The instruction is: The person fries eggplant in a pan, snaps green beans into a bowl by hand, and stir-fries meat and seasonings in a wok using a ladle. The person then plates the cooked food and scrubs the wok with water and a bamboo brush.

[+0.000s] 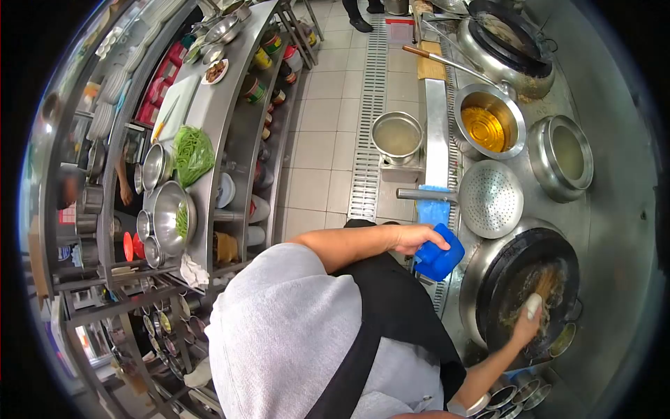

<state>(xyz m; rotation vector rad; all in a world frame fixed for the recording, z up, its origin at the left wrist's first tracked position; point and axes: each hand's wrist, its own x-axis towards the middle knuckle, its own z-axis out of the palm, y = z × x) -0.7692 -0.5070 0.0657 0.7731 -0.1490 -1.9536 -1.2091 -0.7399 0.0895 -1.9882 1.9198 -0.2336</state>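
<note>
My left hand [419, 239] is wrapped around a blue plastic scoop [442, 257], held near the stove's front edge, left of the black wok [502, 290]. Inside that wok, my right hand [528, 322] grips a bamboo wok brush [548, 283] by its pale, wrapped end. The bristles reach toward the wok's wet inner surface, where some cloudy liquid shows. Just above the wok in view lies a round perforated strainer [491, 200], its handle sticking out over the counter edge.
A pot of golden oil [483, 127] with a ladle [447, 61] across it, a steel pot [569, 152] and another wok [509, 35] stand on the stove. A pot of cloudy liquid [397, 136] sits by the floor drain [368, 119]. Green beans [192, 155] lie on the steel counter behind.
</note>
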